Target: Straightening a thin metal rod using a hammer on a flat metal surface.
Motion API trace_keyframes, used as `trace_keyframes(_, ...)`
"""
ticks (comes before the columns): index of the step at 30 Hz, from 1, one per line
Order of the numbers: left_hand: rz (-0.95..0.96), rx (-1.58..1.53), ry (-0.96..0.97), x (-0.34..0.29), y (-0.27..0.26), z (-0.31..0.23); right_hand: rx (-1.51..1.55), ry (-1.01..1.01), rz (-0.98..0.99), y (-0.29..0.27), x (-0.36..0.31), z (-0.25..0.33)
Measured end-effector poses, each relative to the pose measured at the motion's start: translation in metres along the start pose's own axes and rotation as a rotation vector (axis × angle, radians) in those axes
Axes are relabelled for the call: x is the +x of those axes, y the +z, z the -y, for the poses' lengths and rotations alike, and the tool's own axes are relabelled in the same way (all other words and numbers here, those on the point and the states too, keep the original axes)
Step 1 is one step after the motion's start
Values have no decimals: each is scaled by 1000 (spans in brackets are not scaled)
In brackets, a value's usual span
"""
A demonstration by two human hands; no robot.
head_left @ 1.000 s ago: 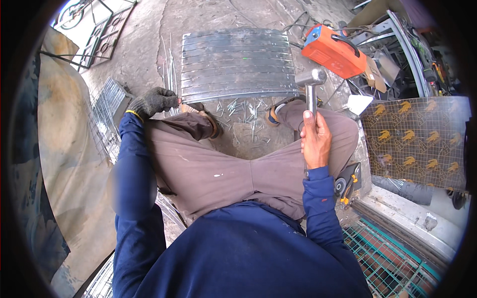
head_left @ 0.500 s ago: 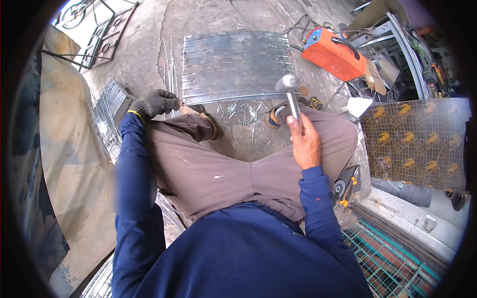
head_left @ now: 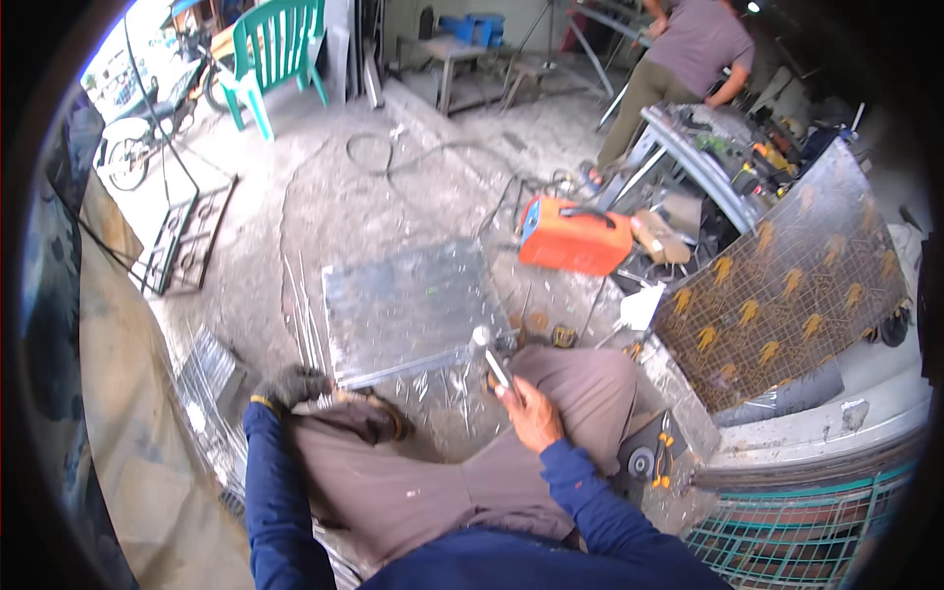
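Note:
My right hand [head_left: 538, 421], bare, is closed round the handle of a hammer [head_left: 499, 366], its metal head raised near the front right corner of a panel of grey metal strips [head_left: 408, 310]. The panel lies flat beyond my feet, its strips side by side. At its front left corner, my left hand [head_left: 287, 387] wears a dark knitted glove. Its fingers are pinched together, and what they hold is too small and blurred to name. Between my feet, thin metal offcuts [head_left: 462, 398] are scattered on the ground. Long thin rods [head_left: 307, 320] lie left of the panel.
An orange machine [head_left: 575, 236] with cables stands beyond the panel, near a cluttered workbench [head_left: 703, 147] where another person [head_left: 693, 54] leans. A patterned sheet [head_left: 787, 285] stands at right, with pliers [head_left: 665, 452] nearer me. A green chair [head_left: 280, 44] stands far left.
My view has tilted up, bringing in the chair and the far side of the workshop. The hammer leans further left. My left hand stays by the panel's front left corner.

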State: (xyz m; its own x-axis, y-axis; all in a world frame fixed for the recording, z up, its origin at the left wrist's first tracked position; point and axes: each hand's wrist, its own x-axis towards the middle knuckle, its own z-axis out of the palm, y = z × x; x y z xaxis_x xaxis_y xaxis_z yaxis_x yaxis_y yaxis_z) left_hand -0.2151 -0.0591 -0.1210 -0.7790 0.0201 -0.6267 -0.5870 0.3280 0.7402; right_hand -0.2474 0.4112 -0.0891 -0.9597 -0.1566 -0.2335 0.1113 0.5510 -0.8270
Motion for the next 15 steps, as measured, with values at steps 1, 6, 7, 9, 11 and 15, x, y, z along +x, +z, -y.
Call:
trace_keyframes(1, -21, -23, -34, -5, 7, -21, 26, 51, 29, -8, -4, 2)
trace_keyframes(6, -171, -204, 109, -17, -2, -26, 15, 26, 46, -12, -6, 18)
trace_keyframes(7, -200, -232, 190, -16, 1, -29, -17, 38, 53, -13, -6, 22)
trace_keyframes(9, -230, -294, 323, -22, 8, -43, -18, 26, 50, -11, 4, 16)
trace_keyframes(11, -188, -459, 437, -18, 21, -50, -67, -18, 47, -7, 11, 10)
trace_keyframes(15, -182, -615, 566, -32, 101, -114, -83, 3, 39, -8, 13, 2)
